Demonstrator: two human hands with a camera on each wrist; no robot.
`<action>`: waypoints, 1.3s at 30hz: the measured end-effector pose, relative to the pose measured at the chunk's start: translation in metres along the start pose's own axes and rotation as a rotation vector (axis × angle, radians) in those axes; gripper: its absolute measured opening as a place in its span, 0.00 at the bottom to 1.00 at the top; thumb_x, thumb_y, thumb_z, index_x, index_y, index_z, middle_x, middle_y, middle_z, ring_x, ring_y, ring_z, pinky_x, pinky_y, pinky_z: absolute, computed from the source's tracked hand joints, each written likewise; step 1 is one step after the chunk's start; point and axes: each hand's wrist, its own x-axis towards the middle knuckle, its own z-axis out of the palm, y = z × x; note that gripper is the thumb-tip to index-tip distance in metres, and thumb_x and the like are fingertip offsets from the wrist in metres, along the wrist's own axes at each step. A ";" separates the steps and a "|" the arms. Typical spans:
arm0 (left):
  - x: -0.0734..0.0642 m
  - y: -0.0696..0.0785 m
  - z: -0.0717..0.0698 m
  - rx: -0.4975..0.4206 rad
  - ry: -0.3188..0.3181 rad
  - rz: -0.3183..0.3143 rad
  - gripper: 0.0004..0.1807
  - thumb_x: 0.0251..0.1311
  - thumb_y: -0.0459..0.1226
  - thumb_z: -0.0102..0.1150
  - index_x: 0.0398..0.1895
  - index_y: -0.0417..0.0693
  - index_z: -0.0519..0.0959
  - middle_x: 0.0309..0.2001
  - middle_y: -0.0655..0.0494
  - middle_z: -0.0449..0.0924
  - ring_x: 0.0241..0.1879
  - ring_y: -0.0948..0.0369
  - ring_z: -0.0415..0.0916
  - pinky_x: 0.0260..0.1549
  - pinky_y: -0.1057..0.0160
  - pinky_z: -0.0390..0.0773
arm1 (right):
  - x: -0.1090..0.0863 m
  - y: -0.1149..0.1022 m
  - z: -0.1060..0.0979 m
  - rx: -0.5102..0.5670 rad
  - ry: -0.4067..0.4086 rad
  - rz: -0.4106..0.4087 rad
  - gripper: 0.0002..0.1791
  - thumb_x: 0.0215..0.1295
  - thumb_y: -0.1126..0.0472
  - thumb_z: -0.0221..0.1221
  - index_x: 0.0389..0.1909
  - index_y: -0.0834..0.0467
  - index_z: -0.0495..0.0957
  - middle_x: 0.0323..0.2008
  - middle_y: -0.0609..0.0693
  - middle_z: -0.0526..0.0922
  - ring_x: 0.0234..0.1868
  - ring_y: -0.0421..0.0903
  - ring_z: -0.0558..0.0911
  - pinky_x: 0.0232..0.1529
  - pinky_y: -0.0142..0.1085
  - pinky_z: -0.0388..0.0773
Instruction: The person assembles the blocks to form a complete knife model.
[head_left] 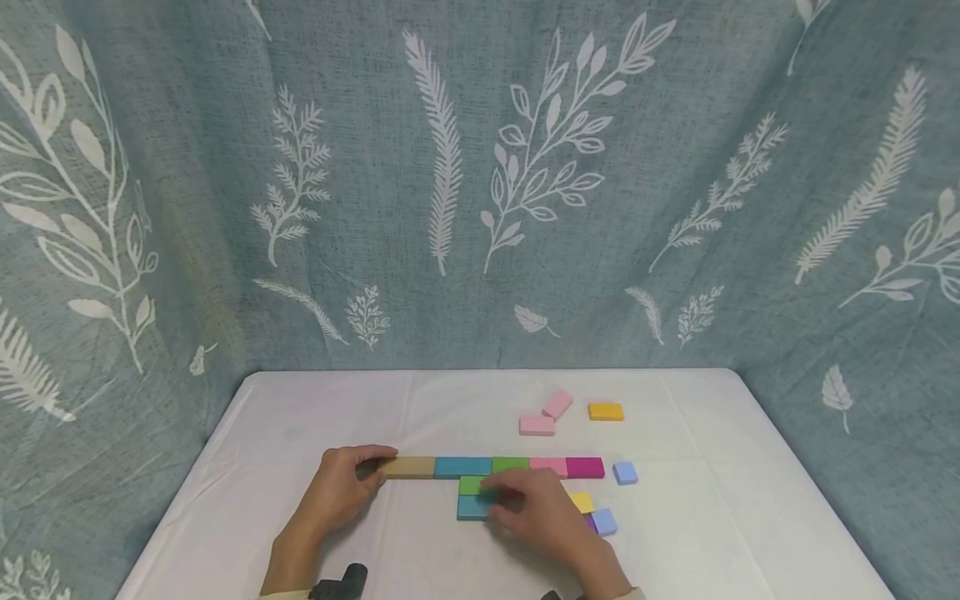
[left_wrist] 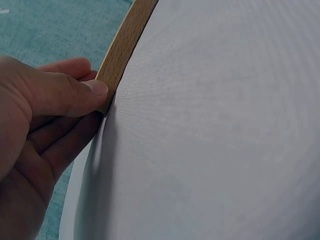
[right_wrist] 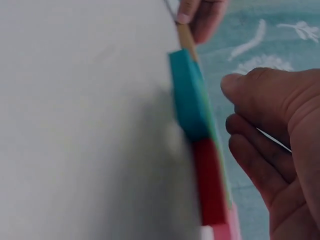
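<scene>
My left hand (head_left: 341,492) pinches the left end of a tan wooden block (head_left: 408,468) between thumb and fingers; the left wrist view shows its wood grain (left_wrist: 122,52). To the right of it, in one straight row, lie a teal block (head_left: 462,467), a green block (head_left: 510,465), a pink block (head_left: 553,464) and a magenta block (head_left: 585,467). My right hand (head_left: 536,508), fingers loosely bent and holding nothing, is over shorter rows in front. There a small green block (head_left: 470,485) and another teal block (head_left: 467,507) show; a red block (right_wrist: 209,182) appears only in the right wrist view.
Beyond the row lie two loose pink blocks (head_left: 537,426) and an orange block (head_left: 606,412). Right of the row is a light blue block (head_left: 625,473). Yellow (head_left: 582,502) and light blue (head_left: 604,522) blocks show beside my right hand. A patterned curtain (head_left: 480,317) hangs behind the white table (head_left: 315,408).
</scene>
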 end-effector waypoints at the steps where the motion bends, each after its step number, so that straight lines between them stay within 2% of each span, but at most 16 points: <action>1: 0.000 0.000 0.000 0.001 -0.001 0.002 0.18 0.62 0.24 0.73 0.53 0.48 0.92 0.54 0.50 0.93 0.64 0.43 0.86 0.69 0.37 0.82 | -0.001 0.001 -0.004 0.015 0.013 0.003 0.20 0.70 0.55 0.75 0.61 0.42 0.89 0.55 0.33 0.90 0.53 0.34 0.85 0.63 0.37 0.88; 5: 0.000 0.000 0.000 -0.001 -0.003 0.008 0.19 0.61 0.24 0.73 0.53 0.48 0.91 0.54 0.50 0.93 0.64 0.43 0.86 0.69 0.37 0.82 | -0.005 0.009 -0.023 0.049 0.065 0.006 0.18 0.69 0.56 0.75 0.59 0.46 0.90 0.55 0.37 0.92 0.55 0.38 0.88 0.63 0.43 0.89; 9: 0.000 -0.001 -0.001 -0.006 -0.003 0.009 0.19 0.61 0.24 0.73 0.54 0.48 0.91 0.54 0.50 0.93 0.64 0.43 0.86 0.69 0.38 0.82 | -0.014 0.024 -0.044 0.109 0.078 0.007 0.17 0.68 0.59 0.75 0.57 0.52 0.91 0.55 0.43 0.93 0.57 0.43 0.91 0.63 0.48 0.90; 16: -0.001 0.000 -0.002 -0.008 -0.005 0.011 0.19 0.61 0.24 0.73 0.54 0.47 0.91 0.54 0.49 0.93 0.63 0.43 0.86 0.69 0.37 0.82 | -0.038 0.054 -0.066 0.126 0.077 0.118 0.18 0.66 0.60 0.76 0.56 0.49 0.91 0.53 0.41 0.93 0.60 0.45 0.90 0.66 0.49 0.88; 22: 0.001 0.000 -0.003 0.000 -0.005 0.016 0.18 0.62 0.24 0.73 0.53 0.48 0.91 0.54 0.49 0.93 0.63 0.43 0.86 0.69 0.37 0.82 | -0.052 0.066 -0.069 0.070 0.112 0.203 0.18 0.64 0.63 0.77 0.53 0.44 0.91 0.49 0.35 0.93 0.58 0.44 0.90 0.63 0.44 0.89; 30: 0.001 0.002 -0.002 -0.006 -0.014 0.014 0.18 0.62 0.25 0.73 0.53 0.48 0.91 0.54 0.48 0.93 0.62 0.43 0.87 0.68 0.37 0.83 | -0.060 0.069 -0.064 0.027 0.229 0.311 0.19 0.62 0.66 0.77 0.48 0.40 0.91 0.45 0.33 0.92 0.54 0.39 0.89 0.62 0.37 0.88; 34: 0.001 0.002 -0.002 -0.012 -0.012 0.011 0.18 0.62 0.24 0.73 0.53 0.48 0.91 0.54 0.49 0.93 0.62 0.44 0.87 0.68 0.38 0.83 | -0.064 0.071 -0.066 0.012 0.295 0.327 0.19 0.63 0.68 0.76 0.48 0.41 0.92 0.46 0.33 0.93 0.56 0.40 0.89 0.66 0.42 0.87; 39: 0.000 0.001 -0.002 -0.016 -0.007 0.015 0.18 0.62 0.24 0.72 0.54 0.47 0.91 0.54 0.49 0.93 0.62 0.44 0.87 0.68 0.38 0.83 | -0.070 0.077 -0.072 -0.027 0.318 0.328 0.19 0.64 0.67 0.76 0.51 0.43 0.92 0.49 0.36 0.93 0.61 0.45 0.89 0.69 0.49 0.85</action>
